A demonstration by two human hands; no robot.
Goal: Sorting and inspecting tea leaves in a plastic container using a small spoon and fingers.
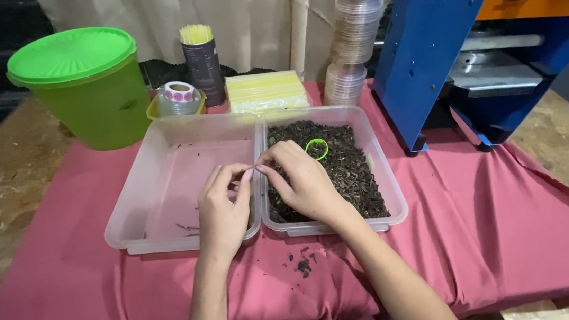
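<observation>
From the head camera, looking down, I see my two hands meeting over the shared rims of two clear plastic trays on a red cloth (527,227). My left hand (223,211) and right hand (300,179) each have thumb and forefinger pinched together, and between them they seem to hold one thin dark strand (252,169); it is too small to be sure. The step in hand looks like sorting, picking single pieces out of the dried leaves; any further move would, I judge, call for a light, precise pinch. The right tray (388,185) is nearly full of dark dried leaves (348,168), with a small green ring (317,149) lying on top. The left tray (137,216) holds only a few scattered bits. A few crumbs (303,264) lie on the cloth in front. Behind stand a green lidded bucket (86,85), a roll of stickers (179,97), a dark tube of yellow sticks (201,57), a flat yellow pack (266,91), stacked clear lids (353,42) and a blue machine (440,40).
</observation>
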